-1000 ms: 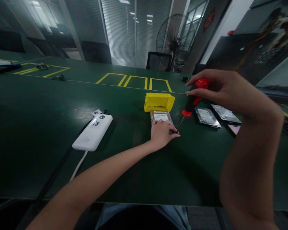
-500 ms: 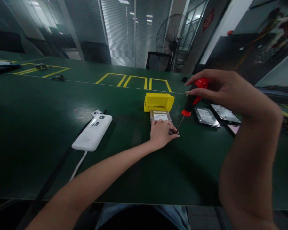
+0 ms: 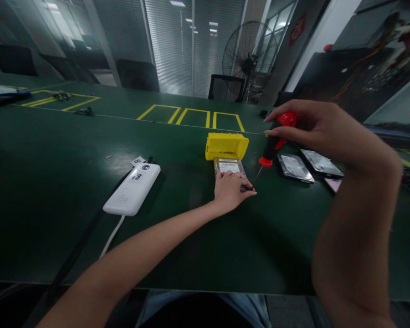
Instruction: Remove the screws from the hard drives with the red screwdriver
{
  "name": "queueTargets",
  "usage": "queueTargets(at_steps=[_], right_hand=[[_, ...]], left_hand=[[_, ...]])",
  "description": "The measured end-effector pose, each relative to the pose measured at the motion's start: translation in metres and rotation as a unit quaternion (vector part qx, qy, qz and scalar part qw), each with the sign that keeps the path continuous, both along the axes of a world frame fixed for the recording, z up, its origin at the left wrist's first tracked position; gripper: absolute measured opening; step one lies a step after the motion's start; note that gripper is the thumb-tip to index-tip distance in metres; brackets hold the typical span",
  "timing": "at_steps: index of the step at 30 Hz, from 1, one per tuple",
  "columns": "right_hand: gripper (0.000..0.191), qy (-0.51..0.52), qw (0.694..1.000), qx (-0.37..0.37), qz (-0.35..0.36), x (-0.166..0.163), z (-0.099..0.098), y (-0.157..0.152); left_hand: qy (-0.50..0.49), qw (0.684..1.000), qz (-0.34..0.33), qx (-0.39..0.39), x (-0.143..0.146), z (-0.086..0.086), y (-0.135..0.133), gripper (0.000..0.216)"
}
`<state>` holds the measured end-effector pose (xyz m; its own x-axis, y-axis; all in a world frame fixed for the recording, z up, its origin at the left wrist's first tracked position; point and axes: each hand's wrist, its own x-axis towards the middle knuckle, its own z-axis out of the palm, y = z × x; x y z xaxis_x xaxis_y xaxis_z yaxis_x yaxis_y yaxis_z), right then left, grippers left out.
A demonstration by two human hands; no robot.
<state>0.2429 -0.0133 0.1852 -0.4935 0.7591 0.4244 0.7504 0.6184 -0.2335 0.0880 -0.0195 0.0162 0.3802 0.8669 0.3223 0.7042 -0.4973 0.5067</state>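
A hard drive (image 3: pixel 229 165) lies on the green table, its far end against a yellow plastic bin (image 3: pixel 227 146). My left hand (image 3: pixel 231 188) is closed over the drive's near part, thumb and fingers on its near right corner, and hides much of it. Up at the right, my right hand (image 3: pixel 304 120) grips the handle of a red and black screwdriver (image 3: pixel 268 148). The screwdriver slants down to the left. Its tip meets the drive's near right corner beside my left fingertips; a screw there is too small to make out.
Right of the screwdriver lie two more hard drives (image 3: pixel 295 167) (image 3: pixel 320 162) and a pink-white object (image 3: pixel 333 184) partly behind my forearm. A white power bank (image 3: pixel 132 190) with a cable (image 3: pixel 112 236) rests at the left. Yellow tape outlines (image 3: pixel 193 117) mark the table's far side.
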Motion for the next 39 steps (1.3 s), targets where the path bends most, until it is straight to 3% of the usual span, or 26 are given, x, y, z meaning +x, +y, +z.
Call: queueTargets(at_steps=[39], right_hand=[[0.041, -0.015, 1.000, -0.002, -0.009, -0.0022, 0.0014, -0.0025]], left_hand=[[0.015, 1.000, -0.001, 0.000, -0.0017, -0.0009, -0.0002, 0.022]])
